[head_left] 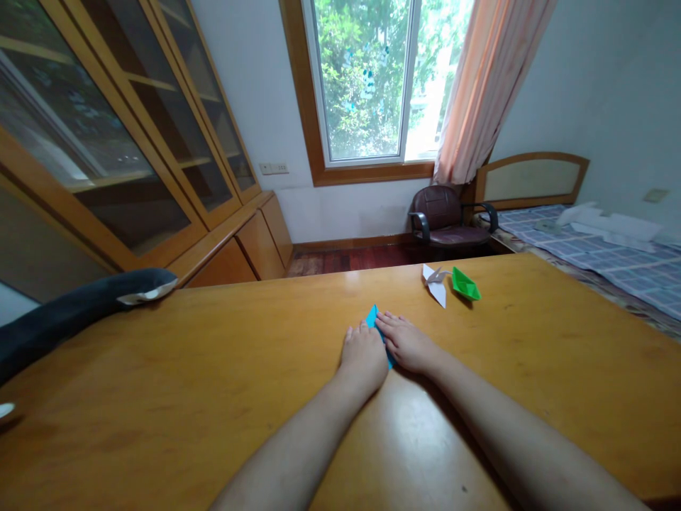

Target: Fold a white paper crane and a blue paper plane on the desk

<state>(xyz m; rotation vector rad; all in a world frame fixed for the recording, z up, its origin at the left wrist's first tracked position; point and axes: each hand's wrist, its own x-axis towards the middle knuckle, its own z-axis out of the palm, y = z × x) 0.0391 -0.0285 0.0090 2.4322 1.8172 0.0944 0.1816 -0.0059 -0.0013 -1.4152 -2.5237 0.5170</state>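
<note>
A folded piece of blue paper (372, 316) lies on the wooden table, mostly covered by my hands. Its pointed far end and a small near corner show. My left hand (364, 353) rests on top of the paper with its fingers bent, pinning it to the table. Against the paper's right side lies my right hand (408, 343), fingers stretched out and fingertips touching the paper near its far tip. Farther off to the right are a white folded paper crane (435, 284) and a green paper boat (465, 284), neither touched by a hand.
The table (255, 355) has its far edge just past the paper figures. A dark curved object (79, 305) sits at the left edge. Beyond stand a glass-fronted cabinet (186, 160), an armchair (445, 213) and a bed (601, 241) to the right.
</note>
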